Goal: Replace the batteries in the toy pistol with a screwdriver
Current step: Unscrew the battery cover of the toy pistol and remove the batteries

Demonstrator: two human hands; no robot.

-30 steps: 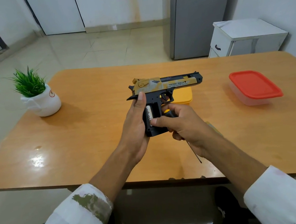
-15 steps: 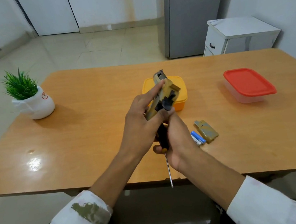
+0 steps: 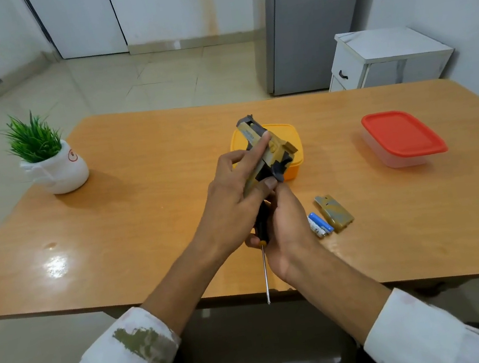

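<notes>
Toy pistol, tilted muzzle away above the wooden table, is gripped around its slide by the left hand, apparently so the grip's open battery bay can be reached from below. The screwdriver is kept clasped in the right hand, shaft pointing back toward the person, seemingly parked for refitting. Two batteries and the removed cover are laid just beside the right hand.

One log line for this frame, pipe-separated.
left hand: holds toy pistol | right hand: grips screwdriver, at pistol grip | batteries, cover: on table
</notes>
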